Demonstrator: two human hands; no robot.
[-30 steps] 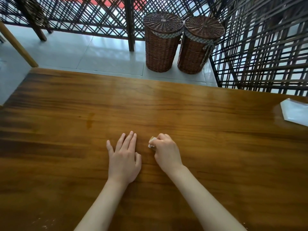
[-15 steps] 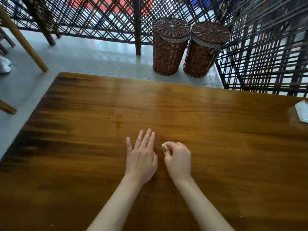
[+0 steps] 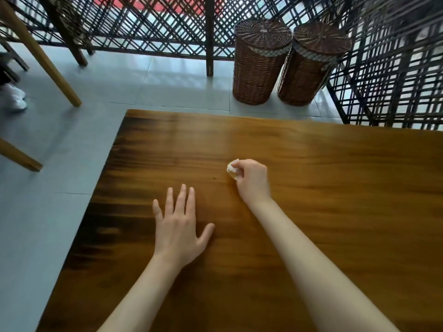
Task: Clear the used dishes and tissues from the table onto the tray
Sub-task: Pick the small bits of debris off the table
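Right hand [image 3: 253,180] clenched round a small wad of tissue [image 3: 232,169], white crumple poking out past thumb and fingers [image 3: 239,167] on the far-left side of the fist, held at or just above the table [image 3: 335,188]; contact with the wood not certain. Left hand [image 3: 178,226] flat and released, palm down, fingers spread, resting on the wood nearer the body and to the left, well apart from the wad. No tray anywhere in sight, nor any dishes: judged somewhere off-frame, so the coming carry turned on a direction not shown. Wad too balled-up for a long axis; already in the right hand's grip, so the right hand plainly the nearer and the likely carrier. Beyond the far edge, grey floor [image 3: 60,152], lattice screens [image 3: 155,27], two lidded wicker baskets [image 3: 261,61] side by side. At far left, pale chair legs [image 3: 45,61] and a white shoe [image 3: 14,99].
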